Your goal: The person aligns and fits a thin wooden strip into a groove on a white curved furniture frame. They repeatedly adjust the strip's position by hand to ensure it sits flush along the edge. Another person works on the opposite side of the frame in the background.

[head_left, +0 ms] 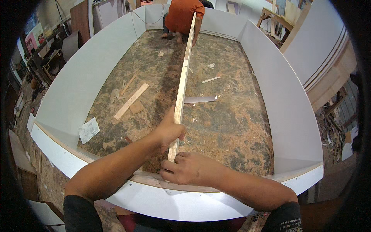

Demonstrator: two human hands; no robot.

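A long pale wooden batten (180,96) runs from my hands to the far end of a big white panel frame (295,112). My left hand (170,130) is wrapped round the batten a little way up from its near end. At that near end, just inside the white front board (162,199), my right hand (187,169) has its fingers curled against the wood. Beyond, a co-worker in an orange shirt (181,15) squats inside the frame, one arm hanging beside the batten's far end. What that person's hands hold is hidden.
On the stained floor inside the frame lie a wood strip (131,101), a white sheet scrap (89,130), a grey curved strip (200,99) and sawdust. A wooden trestle (276,19) and leaning panels (319,50) stand outside at right. Stacked boards and clutter fill the left.
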